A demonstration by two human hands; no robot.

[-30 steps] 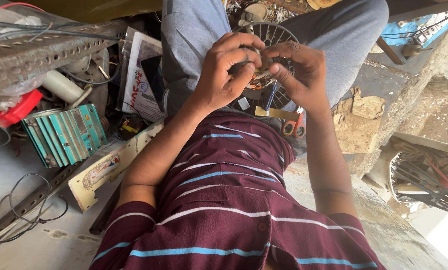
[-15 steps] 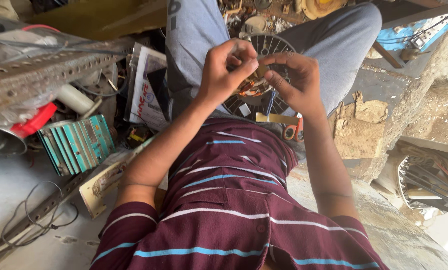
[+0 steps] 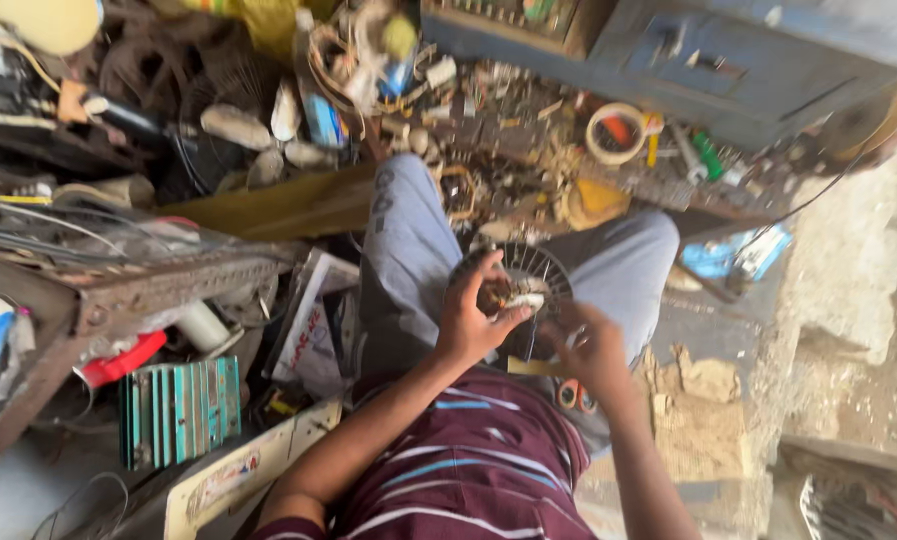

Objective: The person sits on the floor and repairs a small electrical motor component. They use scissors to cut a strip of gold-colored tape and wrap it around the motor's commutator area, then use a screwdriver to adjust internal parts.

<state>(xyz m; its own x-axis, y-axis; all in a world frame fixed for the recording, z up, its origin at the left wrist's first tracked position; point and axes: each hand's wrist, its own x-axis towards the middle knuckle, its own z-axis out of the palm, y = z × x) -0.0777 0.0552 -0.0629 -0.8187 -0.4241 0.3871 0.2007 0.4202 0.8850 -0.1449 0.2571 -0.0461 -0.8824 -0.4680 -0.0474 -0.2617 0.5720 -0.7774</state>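
1. The workshop floor around the seated person is packed — a rusty metal shelf (image 3: 159, 290) on the left, a blue cabinet (image 3: 669, 50) ahead, a rough block ledge (image 3: 839, 280) on the right. Open room is scarce; only the space just over the grey-trousered lap (image 3: 409, 250) looks free for moving.
2. The round ribbed metal part (image 3: 529, 280), dark and disc-like with radial fins, rests on the lap between the knees. It looks stiff and fairly heavy, probably with hard edges on the fins — best held by the outer rim or steadied against the thigh.
3. The left hand (image 3: 474, 320) curls over the part's near-left rim, thumb and fingers closed on it and on a small pale piece at its centre.
4. The right hand (image 3: 589, 345) sits just beside, at the part's lower right, fingers bent; it is blurred, so I cannot tell what it grips.
5. Orange-handled scissors (image 3: 572, 393) lie under the right wrist, touching the shirt — a snag risk.
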